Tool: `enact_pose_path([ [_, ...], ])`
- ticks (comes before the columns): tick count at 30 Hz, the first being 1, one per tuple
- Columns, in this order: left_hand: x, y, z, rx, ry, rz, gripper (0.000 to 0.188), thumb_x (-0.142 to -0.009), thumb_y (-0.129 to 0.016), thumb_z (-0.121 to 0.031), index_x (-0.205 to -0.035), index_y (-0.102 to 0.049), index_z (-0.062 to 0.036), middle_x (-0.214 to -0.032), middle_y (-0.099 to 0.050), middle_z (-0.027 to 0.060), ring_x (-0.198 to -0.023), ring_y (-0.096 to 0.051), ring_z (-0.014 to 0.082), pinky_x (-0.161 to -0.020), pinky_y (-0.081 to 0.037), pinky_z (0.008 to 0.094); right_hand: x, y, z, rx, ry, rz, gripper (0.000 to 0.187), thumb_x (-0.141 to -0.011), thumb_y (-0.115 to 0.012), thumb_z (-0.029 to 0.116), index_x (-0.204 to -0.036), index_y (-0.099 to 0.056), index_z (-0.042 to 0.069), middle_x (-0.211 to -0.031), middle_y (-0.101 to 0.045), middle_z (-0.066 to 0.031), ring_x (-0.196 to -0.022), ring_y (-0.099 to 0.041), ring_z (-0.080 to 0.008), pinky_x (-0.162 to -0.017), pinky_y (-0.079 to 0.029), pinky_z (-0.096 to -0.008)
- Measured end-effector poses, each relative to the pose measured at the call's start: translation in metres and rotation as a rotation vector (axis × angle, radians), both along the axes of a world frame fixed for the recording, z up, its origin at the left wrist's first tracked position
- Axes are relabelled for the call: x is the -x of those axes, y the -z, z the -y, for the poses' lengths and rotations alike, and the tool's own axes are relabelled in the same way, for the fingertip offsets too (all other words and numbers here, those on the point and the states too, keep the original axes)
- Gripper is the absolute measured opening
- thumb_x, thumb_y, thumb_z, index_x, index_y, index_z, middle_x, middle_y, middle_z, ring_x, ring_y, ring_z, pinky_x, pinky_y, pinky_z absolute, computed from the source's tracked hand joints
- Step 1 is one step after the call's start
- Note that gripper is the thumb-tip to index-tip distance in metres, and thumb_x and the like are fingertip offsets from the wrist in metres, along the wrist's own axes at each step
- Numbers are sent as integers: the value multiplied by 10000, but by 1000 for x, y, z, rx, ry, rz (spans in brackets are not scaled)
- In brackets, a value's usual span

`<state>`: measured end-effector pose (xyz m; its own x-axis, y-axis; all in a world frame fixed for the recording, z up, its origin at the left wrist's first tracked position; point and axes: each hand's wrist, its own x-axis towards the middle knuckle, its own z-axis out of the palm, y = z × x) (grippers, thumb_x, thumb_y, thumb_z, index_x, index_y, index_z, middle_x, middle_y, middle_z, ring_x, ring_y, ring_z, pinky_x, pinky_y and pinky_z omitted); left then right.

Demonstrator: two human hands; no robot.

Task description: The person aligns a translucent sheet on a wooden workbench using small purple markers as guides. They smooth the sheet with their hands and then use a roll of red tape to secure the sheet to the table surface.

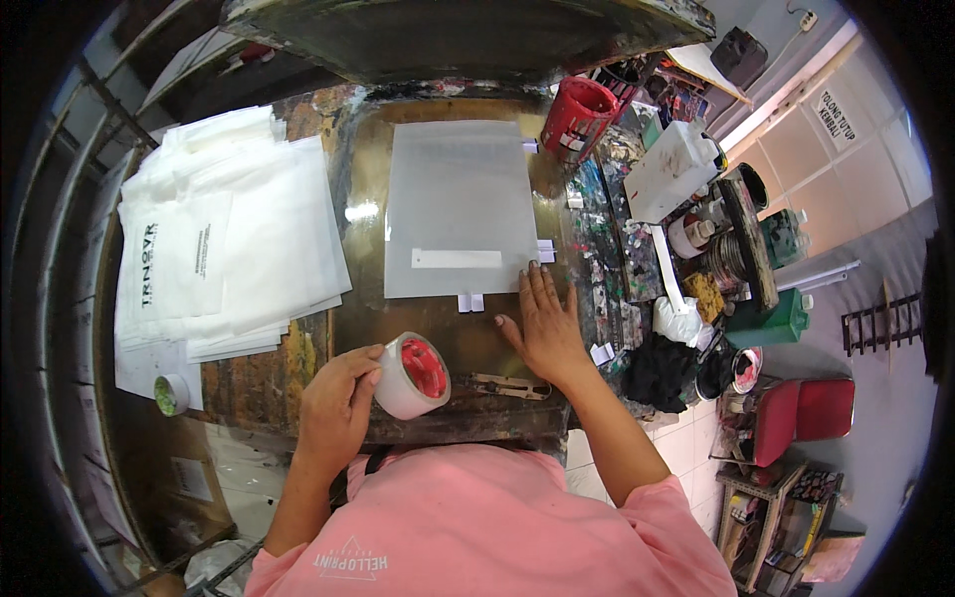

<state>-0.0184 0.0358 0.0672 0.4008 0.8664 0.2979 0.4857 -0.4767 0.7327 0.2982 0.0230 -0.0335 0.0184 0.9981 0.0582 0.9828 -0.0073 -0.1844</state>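
Note:
My left hand (336,400) is closed on the rim of a wide roll of clear tape (395,392) with a red core, held over the front edge of the table. My right hand (553,340) lies palm down with fingers spread, its fingertips at the lower right corner of a translucent grey sheet (460,189). Across the lower part of that sheet is a short white strip (458,259). Small white tabs (471,302) sit along the sheet's lower and right edges. A slim, worn metal tool (509,387) rests on the table between my hands.
Stacked white printed bags (254,214) lie at left, with a small green-cored tape roll (171,394) beside them. A large dark frame (458,40) hangs over the far edge. A red tub (579,117), a white jerrycan (668,171) and black cloth (657,372) crowd the right.

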Motion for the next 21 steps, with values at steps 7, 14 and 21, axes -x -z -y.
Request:
enact_pose_path([
  [7, -7, 6, -1, 42, 55, 23, 105, -958, -666, -7, -1056, -676, 28, -1132, -740, 194, -1028, -721, 358, -899, -566, 416, -3, 14, -12, -130, 76, 38, 735, -1012, -575, 470, -1476, -467, -90, -1567, -454, -273, -1426, -443, -384, -1140, -319, -547],
  [14, -14, 4, -2, 30, 110, 13, 99, -948, -671, 0, -1044, -663, 25, -1138, -735, 193, -1034, -713, 366, -902, -565, 421, -2, -1, -19, -55, 58, 59, 714, -1002, -592, 461, -1447, -494, -88, -1542, -475, -267, -1380, -468, -389, -1107, -344, -532],
  [21, -11, 1, 3, 25, 135, 4, 120, -939, -674, 1, -1055, -649, 22, -1162, -727, 195, -1065, -698, 371, -922, -554, 427, -2, 4, -18, -71, 80, 6, 727, -1002, -603, 445, -1467, -469, -97, -1535, -470, -277, -1352, -479, -401, -1124, -343, -541],
])
